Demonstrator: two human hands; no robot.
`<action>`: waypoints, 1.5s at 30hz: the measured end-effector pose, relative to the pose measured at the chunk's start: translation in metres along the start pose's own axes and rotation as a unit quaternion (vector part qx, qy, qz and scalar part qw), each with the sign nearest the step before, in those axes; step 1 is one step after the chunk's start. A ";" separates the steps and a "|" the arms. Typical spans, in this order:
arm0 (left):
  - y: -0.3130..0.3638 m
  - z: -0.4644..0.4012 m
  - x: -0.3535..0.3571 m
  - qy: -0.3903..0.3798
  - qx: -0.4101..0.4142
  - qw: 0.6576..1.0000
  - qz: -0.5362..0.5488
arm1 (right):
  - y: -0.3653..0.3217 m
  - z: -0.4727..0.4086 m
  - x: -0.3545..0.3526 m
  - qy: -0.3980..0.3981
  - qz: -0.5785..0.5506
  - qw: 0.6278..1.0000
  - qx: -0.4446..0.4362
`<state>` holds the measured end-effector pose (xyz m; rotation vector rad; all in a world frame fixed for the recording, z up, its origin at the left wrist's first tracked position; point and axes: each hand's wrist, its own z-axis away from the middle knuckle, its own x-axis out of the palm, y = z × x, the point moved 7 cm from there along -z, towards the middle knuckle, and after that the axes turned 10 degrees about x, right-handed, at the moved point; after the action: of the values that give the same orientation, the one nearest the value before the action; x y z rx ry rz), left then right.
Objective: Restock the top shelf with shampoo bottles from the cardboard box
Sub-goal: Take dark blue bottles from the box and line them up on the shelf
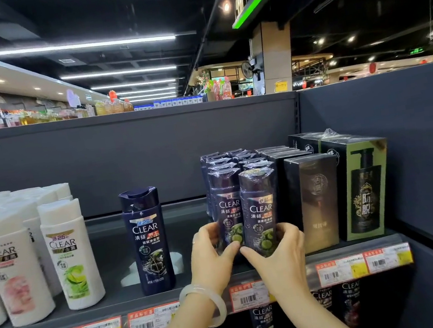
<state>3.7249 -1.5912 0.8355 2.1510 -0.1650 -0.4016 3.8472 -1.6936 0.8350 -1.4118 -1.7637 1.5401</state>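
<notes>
Both my hands are on the two front shampoo bottles of the dark wrapped block on the top shelf [172, 295]. My left hand [210, 256] cups the left front bottle [227, 212] from its outer side, thumb across the lower label. My right hand [278, 255] does the same on the right front bottle [261, 213], fingers curled round its far side, thumb lying low on the front. The two thumbs nearly meet at the seam between the bottles, so each hand is closed on its own bottle and the pair is squeezed together between my palms.

Both bottles stand upright, long axis vertical, directly above my wrists and just beyond my palms, at the front of the shelf. Behind them, farther from me, more wrapped bottles [226, 162] run back in two files. To the right of my right hand the dark boxes [315, 200] stand close against the right bottle. To the left of my left hand there is bare shelf, then a single navy bottle [148, 240], well apart.

I judge the coming move to be a straight push or nudge, squaring the pair with the files behind. The cardboard box is out of view.
</notes>
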 end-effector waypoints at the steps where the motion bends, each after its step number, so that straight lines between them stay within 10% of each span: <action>1: 0.000 0.000 0.000 0.001 -0.001 1.000 -0.006 | 0.000 0.000 0.000 -0.005 0.014 1.000 -0.008; 45: 0.001 0.002 -0.003 0.012 -0.007 1.000 -0.019 | 0.000 0.006 0.002 -0.051 0.073 0.996 -0.030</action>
<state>3.7217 -1.5933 0.8359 2.1466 -0.1062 -0.3972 3.8415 -1.6953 0.8327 -1.5482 -1.8150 1.6740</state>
